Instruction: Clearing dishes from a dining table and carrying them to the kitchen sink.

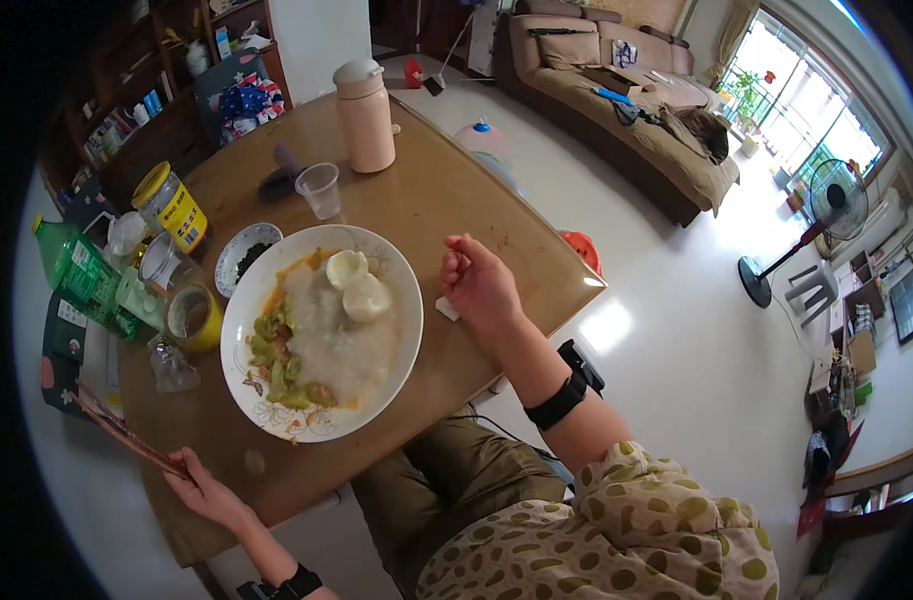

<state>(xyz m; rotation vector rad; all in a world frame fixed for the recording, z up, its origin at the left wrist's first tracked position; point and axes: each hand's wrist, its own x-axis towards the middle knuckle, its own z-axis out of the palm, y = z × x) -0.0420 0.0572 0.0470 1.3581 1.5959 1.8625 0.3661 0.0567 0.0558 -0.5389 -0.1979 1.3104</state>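
Observation:
My left hand (205, 487) grips long thin brown sticks (130, 442), which look like wooden chopsticks, at the table's near left. Over the tabletop, right of the plate, my right hand (482, 285) has its fingers curled in, with nothing visible between them. A small white object (447, 308) shows below that palm; I cannot tell whether the hand touches it. Between my hands sits a large white plate (400, 360) with a floral pattern. It holds pale porridge (336, 345), cooked green vegetables (276, 360) and two pieces of boiled egg white (366, 298).
Behind the plate stand a small bowl (227, 251) of dark food, a clear plastic cup (321, 195) and a pink vacuum flask (366, 120). Jars (172, 210) and a green bottle (81, 270) crowd the left edge. A sofa (614, 90) and a fan (809, 232) stand beyond.

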